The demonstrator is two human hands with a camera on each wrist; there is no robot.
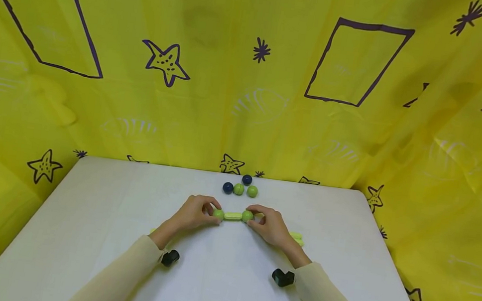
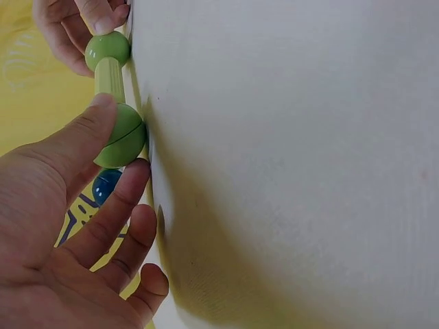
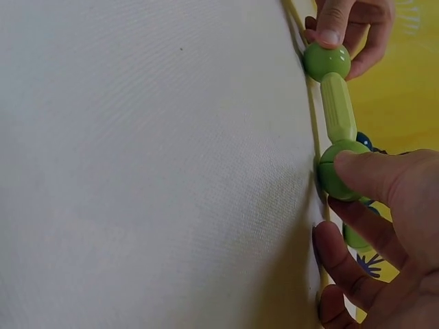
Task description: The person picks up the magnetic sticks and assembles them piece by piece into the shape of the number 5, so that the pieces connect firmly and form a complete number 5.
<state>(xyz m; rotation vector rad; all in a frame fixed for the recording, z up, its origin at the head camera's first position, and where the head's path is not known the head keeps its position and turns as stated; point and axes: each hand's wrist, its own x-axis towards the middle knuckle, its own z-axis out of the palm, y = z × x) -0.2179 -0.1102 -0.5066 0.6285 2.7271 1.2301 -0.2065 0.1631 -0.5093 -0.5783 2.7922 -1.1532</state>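
Both hands meet over the middle of the white table, one at each end of a pale yellow-green ribbed rod (image 1: 233,216). My left hand (image 1: 195,212) pinches a green ball (image 1: 218,214) at the rod's left end between thumb and fingers. At the other end, a second green ball (image 1: 247,216) is pinched by my right hand (image 1: 271,225). Rod and balls form one straight dumbbell shape, close over the tabletop. In the right wrist view the rod (image 3: 338,108) runs from ball to ball, and a seam line shows on the near ball (image 3: 339,179).
Behind the hands lie two dark blue balls (image 1: 228,187) and two green balls (image 1: 252,191). More pale yellow-green rods (image 1: 297,237) lie beside the right wrist; a bit of one (image 1: 152,230) shows by the left wrist. A yellow curtain (image 1: 209,116) surrounds the white table (image 1: 224,289).
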